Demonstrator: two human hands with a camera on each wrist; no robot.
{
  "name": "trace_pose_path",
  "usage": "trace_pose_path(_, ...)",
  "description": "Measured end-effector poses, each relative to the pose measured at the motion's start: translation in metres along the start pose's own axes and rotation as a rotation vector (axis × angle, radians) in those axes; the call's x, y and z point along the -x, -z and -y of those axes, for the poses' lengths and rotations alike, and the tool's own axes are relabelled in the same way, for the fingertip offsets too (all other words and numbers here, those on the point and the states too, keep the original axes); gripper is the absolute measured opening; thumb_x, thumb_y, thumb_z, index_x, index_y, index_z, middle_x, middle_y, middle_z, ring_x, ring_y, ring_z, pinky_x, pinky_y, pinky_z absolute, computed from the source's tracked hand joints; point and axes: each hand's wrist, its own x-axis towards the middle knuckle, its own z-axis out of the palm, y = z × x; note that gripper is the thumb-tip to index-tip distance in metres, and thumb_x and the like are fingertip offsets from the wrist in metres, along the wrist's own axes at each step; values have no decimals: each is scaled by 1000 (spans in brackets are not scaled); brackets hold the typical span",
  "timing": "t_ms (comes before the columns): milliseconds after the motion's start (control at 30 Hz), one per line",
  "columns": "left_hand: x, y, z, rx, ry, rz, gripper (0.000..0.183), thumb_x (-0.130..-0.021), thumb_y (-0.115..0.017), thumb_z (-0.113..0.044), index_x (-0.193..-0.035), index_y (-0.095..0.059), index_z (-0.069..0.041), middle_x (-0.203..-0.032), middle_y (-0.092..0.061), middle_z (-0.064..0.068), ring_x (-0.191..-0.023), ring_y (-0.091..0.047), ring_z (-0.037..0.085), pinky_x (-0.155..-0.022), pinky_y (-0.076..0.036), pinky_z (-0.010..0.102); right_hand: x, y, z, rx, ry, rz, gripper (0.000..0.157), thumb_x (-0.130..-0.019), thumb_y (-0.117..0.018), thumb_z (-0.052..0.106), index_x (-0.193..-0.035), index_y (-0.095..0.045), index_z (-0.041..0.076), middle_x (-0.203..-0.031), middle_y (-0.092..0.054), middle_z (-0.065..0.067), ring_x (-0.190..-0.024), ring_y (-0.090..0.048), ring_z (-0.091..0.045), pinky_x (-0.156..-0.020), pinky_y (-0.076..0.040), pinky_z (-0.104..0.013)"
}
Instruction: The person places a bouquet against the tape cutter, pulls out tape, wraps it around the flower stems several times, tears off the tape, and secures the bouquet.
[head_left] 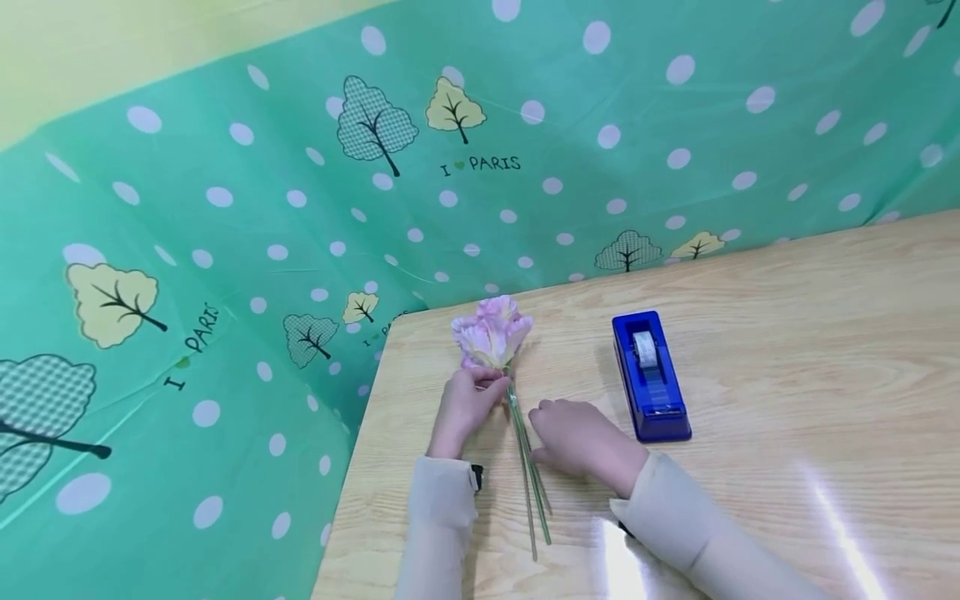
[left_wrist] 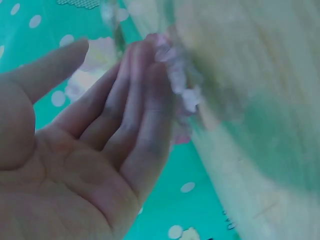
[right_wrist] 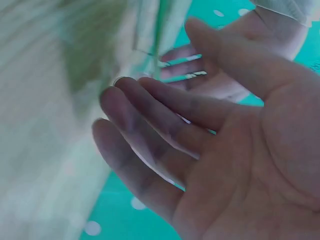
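Note:
Several artificial flowers with pink-lilac petals [head_left: 491, 333] and thin green stems [head_left: 528, 475] lie bunched on the wooden table. At the top of the stems, just under the petals, my left hand [head_left: 465, 408] touches the bunch with its fingertips. The left wrist view shows that hand [left_wrist: 100, 145] with its thumb well apart from the loosely bent fingers; the bunch there is blurred. To the right of the stems is my right hand [head_left: 581, 437]. In the right wrist view this hand [right_wrist: 200, 140] has relaxed fingers and an empty palm.
A blue tape dispenser [head_left: 639, 408] with a roll of clear tape [head_left: 645, 348] stands to the right of the flowers. Behind and left of the table [head_left: 787, 350] hangs a green dotted cloth [head_left: 495, 200] with printed trees.

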Motion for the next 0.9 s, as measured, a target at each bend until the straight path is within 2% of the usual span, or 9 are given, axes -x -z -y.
trace_pose_path(67,3,3,-2,-39,-1,12,26,-93,-69,-25,-108,-73,-4,-98,-73,7,-89,-68,19,-82,-54,35,4,3,2,40,27,23,47,-87,-77,28,-118,-63,-5,-116,-65,-19,-106,-63,-34,-89,-54,-47)
trace_pose_path(167,8,8,-7,-110,13,19,28,-95,-67,-29,-110,-73,-7,-104,-73,6,-96,-67,21,-85,-53,40,8,6,4,62,63,18,56,-89,-74,32,-130,-57,-3,-130,-59,-20,-119,-58,-34,-96,-52,-46)
trace_pose_path(300,17,15,-18,-252,35,-14,31,-95,-65,-35,-111,-74,-10,-106,-72,7,-90,-66,23,-77,-53,41,16,13,3,75,136,-53,62,-91,-72,33,-138,-51,-3,-136,-55,-20,-126,-54,-34,-103,-48,-44)
trace_pose_path(400,25,19,-28,-339,-1,-76,33,-95,-66,-36,-113,-73,-10,-106,-72,8,-87,-67,22,-74,-54,39,26,20,0,92,206,-149,65,-92,-71,33,-140,-48,-3,-134,-56,-18,-125,-55,-33,-103,-48,-43)
trace_pose_path(467,31,20,-37,-347,-66,-122,34,-95,-68,-33,-117,-71,-8,-107,-72,8,-89,-68,23,-75,-55,39,34,25,-1,112,246,-219,64,-92,-71,33,-140,-48,-3,-132,-57,-16,-123,-56,-31,-101,-50,-42)
trace_pose_path(533,36,20,-45,-316,-166,-156,35,-94,-69,-29,-121,-69,-6,-110,-71,8,-98,-68,25,-82,-57,39,42,30,-3,138,272,-287,64,-91,-72,34,-139,-49,-2,-130,-59,-14,-121,-57,-28,-100,-51,-41)
trace_pose_path(733,48,17,-67,-233,-473,-165,46,-96,-66,-25,-140,-56,-15,-125,-64,5,-113,-62,22,-96,-53,37,57,38,-6,186,325,-430,71,-88,-74,39,-142,-48,1,-137,-55,-9,-129,-51,-25,-105,-47,-39)
trace_pose_path(800,50,14,-70,-234,-519,-163,49,-96,-66,-26,-143,-53,-14,-128,-62,5,-116,-61,21,-100,-50,40,61,40,-9,189,343,-470,73,-87,-75,39,-142,-47,1,-138,-54,-10,-131,-50,-26,-107,-45,-41)
trace_pose_path(900,54,9,-73,-251,-526,-160,52,-96,-66,-27,-143,-51,-10,-134,-60,7,-122,-58,22,-105,-46,44,66,41,-16,192,360,-519,71,-86,-76,38,-140,-50,1,-137,-56,-10,-130,-50,-28,-108,-44,-44)
